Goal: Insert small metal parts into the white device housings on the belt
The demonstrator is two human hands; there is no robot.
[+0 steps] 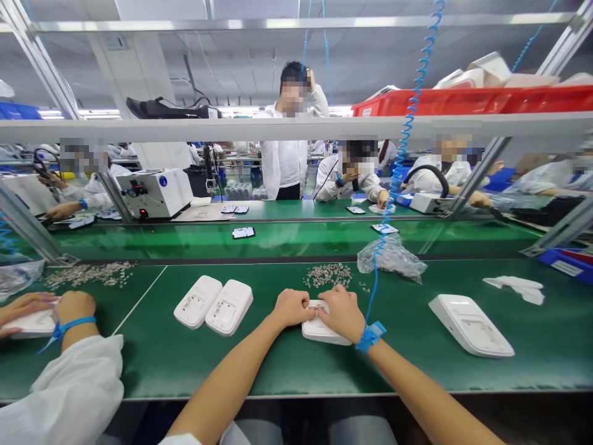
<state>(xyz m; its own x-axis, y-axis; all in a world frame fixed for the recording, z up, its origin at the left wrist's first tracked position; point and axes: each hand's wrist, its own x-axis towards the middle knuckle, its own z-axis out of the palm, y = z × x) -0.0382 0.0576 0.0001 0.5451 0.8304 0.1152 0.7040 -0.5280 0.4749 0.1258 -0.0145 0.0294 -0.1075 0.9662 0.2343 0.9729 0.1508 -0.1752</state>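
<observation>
- White plastic housing (pixel 327 334) on the green counter (pixel 278 371), directly in front of the person, between both hands.
- Left hand (pixel 293 307): fingers curled, thumb at the housing's upper face, left side.
- Right hand (pixel 343 313): fingers bent over the housing's right side, thumb reaching inward, near the left thumb. Cannot tell if either hand pinches a small part.
- Blue wrist strap (pixel 370 337) on right wrist; coiled blue cord (pixel 408 123) runs up from it.
- Loose pile of small metallic parts (pixel 328 275) just beyond the hands; crumpled clear plastic bag (pixel 393 258) right of it.
- Pair of white plastic units (pixel 229 307) side by side, left of the hands, recessed faces up.
- Single white plastic unit (pixel 475 327) well apart on the right, also face up. White crumpled pieces (pixel 516 287) beyond it, blue bin (pixel 567 266) at far right edge.
- Co-worker's hands (pixel 76 309) at far left, on another white unit (pixel 34 324).
- Across the counter: one person (pixel 290 164) standing, others seated.
</observation>
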